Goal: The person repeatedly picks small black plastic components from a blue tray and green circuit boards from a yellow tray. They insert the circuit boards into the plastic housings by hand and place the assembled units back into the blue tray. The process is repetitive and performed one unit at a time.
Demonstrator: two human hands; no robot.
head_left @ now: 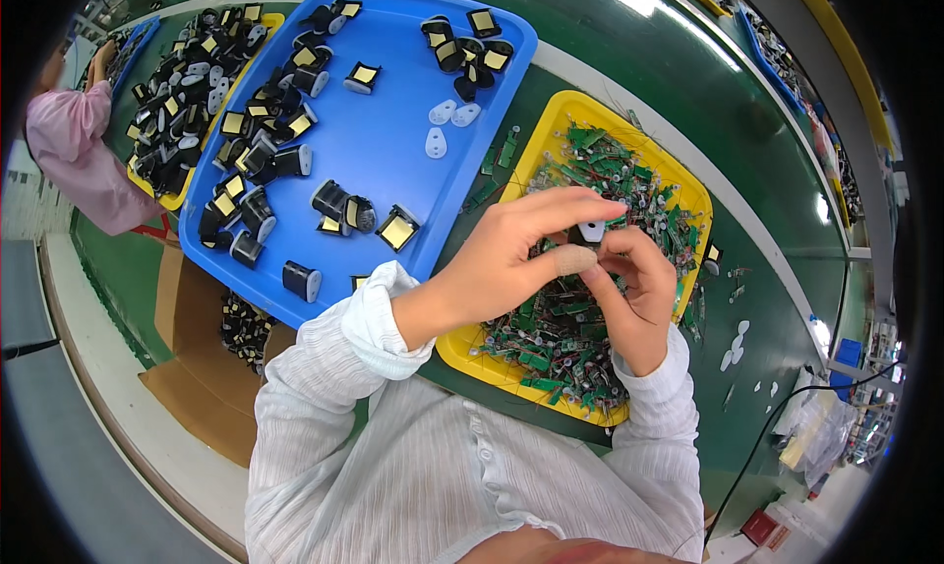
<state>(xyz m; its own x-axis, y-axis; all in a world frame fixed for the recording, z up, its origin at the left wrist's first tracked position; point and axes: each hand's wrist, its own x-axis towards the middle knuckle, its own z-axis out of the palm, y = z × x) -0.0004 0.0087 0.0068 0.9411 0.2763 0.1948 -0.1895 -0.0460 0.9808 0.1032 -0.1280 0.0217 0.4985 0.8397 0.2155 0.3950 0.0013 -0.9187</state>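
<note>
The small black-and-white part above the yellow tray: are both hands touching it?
Touching. The head view shows left hand and right hand fingertips pinching the small black-and-white part between them.

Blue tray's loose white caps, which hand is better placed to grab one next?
Left, probably. The left hand is on the side of the blue tray, nearer the white caps. The right hand sits farther away over the yellow tray, pinching the small black-and-white part too.
</note>
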